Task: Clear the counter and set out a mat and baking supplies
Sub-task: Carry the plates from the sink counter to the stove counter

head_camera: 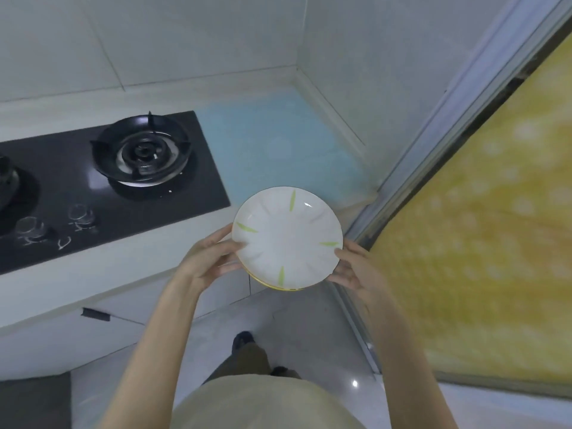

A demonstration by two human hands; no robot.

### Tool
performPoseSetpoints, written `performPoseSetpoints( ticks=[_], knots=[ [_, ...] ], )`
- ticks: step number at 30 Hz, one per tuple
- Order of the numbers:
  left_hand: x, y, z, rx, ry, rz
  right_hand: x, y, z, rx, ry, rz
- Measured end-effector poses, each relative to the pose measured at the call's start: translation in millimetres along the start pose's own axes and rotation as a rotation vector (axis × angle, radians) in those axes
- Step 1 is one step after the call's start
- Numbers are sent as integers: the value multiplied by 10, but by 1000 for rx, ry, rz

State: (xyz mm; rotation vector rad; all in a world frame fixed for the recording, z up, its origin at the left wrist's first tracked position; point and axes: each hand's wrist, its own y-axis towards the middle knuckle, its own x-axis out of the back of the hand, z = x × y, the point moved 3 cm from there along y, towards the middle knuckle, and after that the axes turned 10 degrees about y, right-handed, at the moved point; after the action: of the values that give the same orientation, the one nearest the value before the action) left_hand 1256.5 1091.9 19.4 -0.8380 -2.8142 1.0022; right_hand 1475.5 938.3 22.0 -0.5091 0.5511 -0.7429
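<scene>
Fingers point(228, 267) at opposite edges of plates point(288, 239)

The round white ceramic plate point(288, 239) is marked with four light green, leaf-shaped strokes, spaced evenly near the rim and pointed toward the centre. A thin yellow edge is seen below its near rim. The flat black glass hob point(77, 187) is printed with small white symbols beside the clear knobs point(81, 213). Its black metal burner grate point(140, 148) is set over a silver ring. The off-white surface point(108, 274) is tinted pale blue to the right of the hob. The wall tiles point(185, 41) are plain greyish white. The tall yellow door panel point(495, 227) is patterned with scattered, blurred white dots. The glossy floor tiles point(309, 329) are light grey. The cabinet handle point(96, 314) is black.
</scene>
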Motion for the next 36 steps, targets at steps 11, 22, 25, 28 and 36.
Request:
performPoseSetpoints(
  ticks=[11,22,25,28,36],
  knots=[
    [144,1390,-740,8,19,-15,-633,1439,639,3,-139,-13],
    [373,1821,-1194,-45,-58,-168,-1285,2203,1094,13,-260,171],
    [426,1729,-1228,-95,-106,-228,-1479,2343,1206,32,-322,249],
    [528,1530,-1193,-151,-177,-327,-1721,2446,1277,6,-396,363],
    [797,766,-811,-206,-276,-679,-2434,2365,956,-90,-573,757]
  ],
)
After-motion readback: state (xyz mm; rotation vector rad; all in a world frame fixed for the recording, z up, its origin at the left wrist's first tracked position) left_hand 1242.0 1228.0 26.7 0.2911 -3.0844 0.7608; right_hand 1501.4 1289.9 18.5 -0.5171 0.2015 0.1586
